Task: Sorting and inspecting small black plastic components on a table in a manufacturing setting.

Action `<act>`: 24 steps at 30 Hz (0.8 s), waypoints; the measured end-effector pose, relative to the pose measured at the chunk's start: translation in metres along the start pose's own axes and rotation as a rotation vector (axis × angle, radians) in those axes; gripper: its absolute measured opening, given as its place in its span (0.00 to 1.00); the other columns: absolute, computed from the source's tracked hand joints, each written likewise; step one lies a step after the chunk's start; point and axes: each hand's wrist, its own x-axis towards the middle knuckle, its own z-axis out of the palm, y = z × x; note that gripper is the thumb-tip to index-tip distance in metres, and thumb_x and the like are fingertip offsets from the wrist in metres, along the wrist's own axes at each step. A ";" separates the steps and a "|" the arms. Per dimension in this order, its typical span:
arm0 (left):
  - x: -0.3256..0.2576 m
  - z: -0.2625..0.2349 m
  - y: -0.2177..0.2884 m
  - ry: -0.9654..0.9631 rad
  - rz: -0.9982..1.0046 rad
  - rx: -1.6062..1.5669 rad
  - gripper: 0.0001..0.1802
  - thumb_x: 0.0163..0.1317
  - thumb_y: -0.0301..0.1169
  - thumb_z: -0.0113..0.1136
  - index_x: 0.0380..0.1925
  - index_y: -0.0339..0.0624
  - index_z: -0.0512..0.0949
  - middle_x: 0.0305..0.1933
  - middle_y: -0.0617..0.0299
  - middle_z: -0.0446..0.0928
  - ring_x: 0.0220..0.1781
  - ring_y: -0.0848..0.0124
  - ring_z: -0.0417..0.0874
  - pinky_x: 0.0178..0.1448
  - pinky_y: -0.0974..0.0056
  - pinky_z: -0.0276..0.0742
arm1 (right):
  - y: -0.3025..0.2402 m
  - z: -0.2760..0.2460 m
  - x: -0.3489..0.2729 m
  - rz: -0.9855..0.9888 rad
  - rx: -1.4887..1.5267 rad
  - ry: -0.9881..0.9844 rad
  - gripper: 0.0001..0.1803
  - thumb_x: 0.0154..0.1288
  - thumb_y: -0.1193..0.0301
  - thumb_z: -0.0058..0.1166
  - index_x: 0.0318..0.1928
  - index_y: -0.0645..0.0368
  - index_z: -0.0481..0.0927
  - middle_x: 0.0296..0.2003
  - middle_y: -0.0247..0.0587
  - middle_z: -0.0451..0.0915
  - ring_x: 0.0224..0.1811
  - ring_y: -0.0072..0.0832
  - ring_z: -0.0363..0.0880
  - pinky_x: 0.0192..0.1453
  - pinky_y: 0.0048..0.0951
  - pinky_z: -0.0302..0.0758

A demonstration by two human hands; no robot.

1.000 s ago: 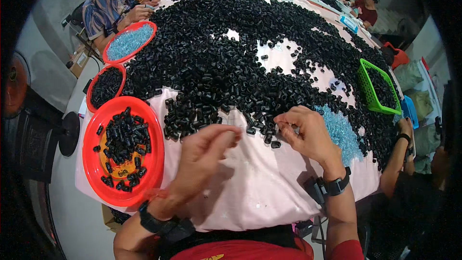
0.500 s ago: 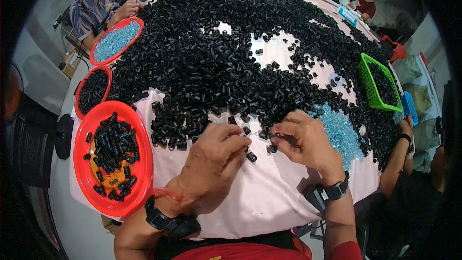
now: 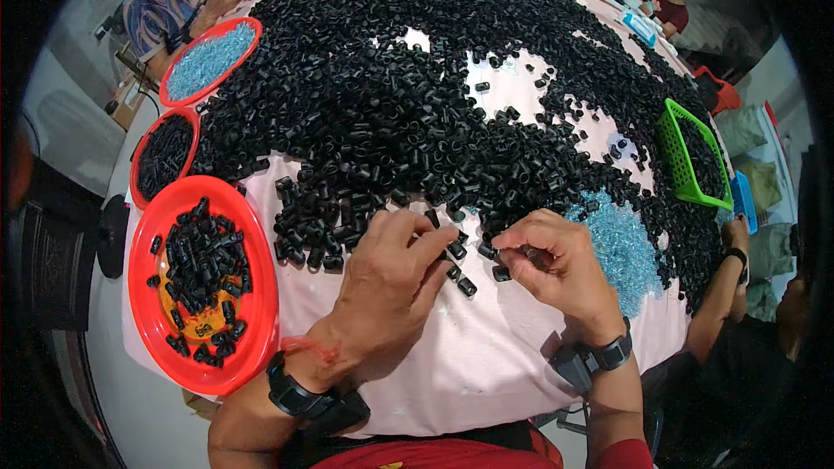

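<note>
My left hand hovers at the near edge of the black heap, its thumb and forefinger apart. Right by its fingertips lie a few loose short black tubular plastic pieces. My right hand is closed in a pinch, palm side partly showing. What sits between those fingertips is too small to name. Beside that hand, another black piece rests on the pink cloth. A pile of small clear bluish pieces lies just right of my right hand.
A large heap of black pieces covers the table. At left stand a red basin of assembled-looking black pieces and two smaller red bowls. A green basket is at right. Other people sit around.
My left hand's fingers have parted from their pinch, and a black piece now shows beside its fingertips. My right hand stays pinched, shifted slightly. The whole view has moved a little.
</note>
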 end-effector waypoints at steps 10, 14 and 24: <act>0.000 0.010 0.009 -0.007 0.053 -0.206 0.08 0.59 0.24 0.69 0.39 0.40 0.82 0.39 0.54 0.77 0.43 0.53 0.80 0.46 0.54 0.76 | -0.005 0.003 -0.006 0.166 0.321 -0.074 0.07 0.66 0.77 0.64 0.44 0.60 0.88 0.32 0.30 0.83 0.28 0.11 0.74 0.30 0.17 0.68; -0.002 0.013 0.009 0.011 0.007 -0.214 0.08 0.59 0.25 0.69 0.38 0.40 0.81 0.36 0.54 0.78 0.41 0.54 0.81 0.43 0.54 0.77 | -0.007 0.013 -0.009 0.238 0.545 -0.067 0.06 0.68 0.77 0.65 0.44 0.60 0.89 0.32 0.25 0.82 0.30 0.08 0.71 0.31 0.14 0.66; -0.003 0.004 0.018 -0.068 -0.098 -0.298 0.05 0.65 0.27 0.66 0.37 0.37 0.83 0.32 0.52 0.79 0.32 0.56 0.83 0.36 0.57 0.77 | -0.006 0.013 -0.010 0.193 0.521 -0.096 0.05 0.69 0.74 0.67 0.43 0.60 0.88 0.31 0.25 0.81 0.29 0.08 0.71 0.30 0.15 0.65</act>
